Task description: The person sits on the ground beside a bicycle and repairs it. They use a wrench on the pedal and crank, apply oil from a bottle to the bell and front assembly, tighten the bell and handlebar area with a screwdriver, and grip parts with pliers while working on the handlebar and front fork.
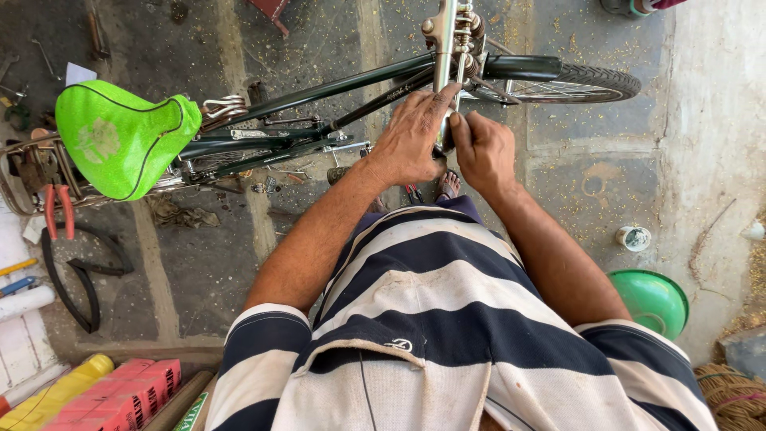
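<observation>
A dark green bicycle [319,92] stands sideways in front of me, with a bright green saddle [120,136] at the left and its front tyre [586,80] at the right. My left hand [411,136] and my right hand [481,152] are both closed around the end of the chrome handlebar [444,48], side by side and touching. What lies under my fingers is hidden. My striped shirt [447,335] fills the lower part of the view.
Red-handled pliers [57,209] hang off the rear carrier. A black rubber strip [80,279] lies on the stained concrete floor. A green bowl [654,299] and a small white pot [634,238] sit at the right. Coloured boxes [104,395] lie bottom left.
</observation>
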Motion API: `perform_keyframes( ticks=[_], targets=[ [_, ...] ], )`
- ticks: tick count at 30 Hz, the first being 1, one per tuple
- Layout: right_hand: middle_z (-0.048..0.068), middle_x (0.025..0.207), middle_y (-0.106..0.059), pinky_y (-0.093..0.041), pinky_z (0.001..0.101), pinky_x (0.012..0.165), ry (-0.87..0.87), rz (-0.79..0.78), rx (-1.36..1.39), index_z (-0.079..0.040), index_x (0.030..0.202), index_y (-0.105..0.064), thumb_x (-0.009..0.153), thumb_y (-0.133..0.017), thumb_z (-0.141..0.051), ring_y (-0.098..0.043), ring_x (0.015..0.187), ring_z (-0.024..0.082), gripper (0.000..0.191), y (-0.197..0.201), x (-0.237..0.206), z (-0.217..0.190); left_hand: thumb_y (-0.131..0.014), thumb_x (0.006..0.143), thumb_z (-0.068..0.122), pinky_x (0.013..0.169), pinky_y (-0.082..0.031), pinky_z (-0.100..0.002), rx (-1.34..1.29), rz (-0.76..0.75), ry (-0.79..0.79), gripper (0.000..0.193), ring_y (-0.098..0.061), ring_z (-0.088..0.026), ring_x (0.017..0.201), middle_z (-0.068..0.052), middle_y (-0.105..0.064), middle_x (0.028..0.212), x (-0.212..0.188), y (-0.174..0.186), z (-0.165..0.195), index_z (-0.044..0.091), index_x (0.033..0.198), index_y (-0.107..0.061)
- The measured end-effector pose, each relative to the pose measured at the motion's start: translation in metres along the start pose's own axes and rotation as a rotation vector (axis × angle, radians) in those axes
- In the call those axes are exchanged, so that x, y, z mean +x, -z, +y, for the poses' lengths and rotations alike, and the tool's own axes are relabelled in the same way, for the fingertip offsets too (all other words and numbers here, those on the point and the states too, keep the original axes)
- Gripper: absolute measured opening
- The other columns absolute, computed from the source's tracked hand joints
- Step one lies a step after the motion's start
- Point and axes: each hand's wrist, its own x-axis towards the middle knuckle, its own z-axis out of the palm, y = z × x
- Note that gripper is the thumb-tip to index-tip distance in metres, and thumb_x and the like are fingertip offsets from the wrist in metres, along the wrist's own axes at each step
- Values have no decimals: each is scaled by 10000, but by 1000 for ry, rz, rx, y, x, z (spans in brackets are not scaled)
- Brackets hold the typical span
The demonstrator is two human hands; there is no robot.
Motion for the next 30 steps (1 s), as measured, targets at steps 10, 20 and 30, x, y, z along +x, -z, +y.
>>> perform_keyframes(
  ticks=[10,20,30],
  targets=[
    [89,746,-572,-439,428,643,-112,-82,20,-76,856,-550,1102,-542,-293,-540,647,244,328,-6,-5,8,-828,557,133,1198,-337,-507,42,-5,-27,1199,-483,-374,1313,-213,-559,1333,-1,-8,-8,74,1575,-198],
    [124,723,-536,-422,430,593,-93,29,97,-63,846,-531,1145,-604,-230,-528,638,309,351,1,-4,-1,-854,595,146,1186,-336,-507,-1,29,-66,1176,-459,-372,1324,-202,-550,1362,-4,-5,-5,82,1578,-212],
    [78,662,-550,-408,409,530,39,-59,16,-78,884,-558,1114,-535,-236,-487,554,216,280,0,-9,6,-824,648,126,1185,-330,-525,-20,40,-67,1134,-450,-384,1336,-210,-541,1375,-6,-6,-7,95,1591,-196]
  ],
)
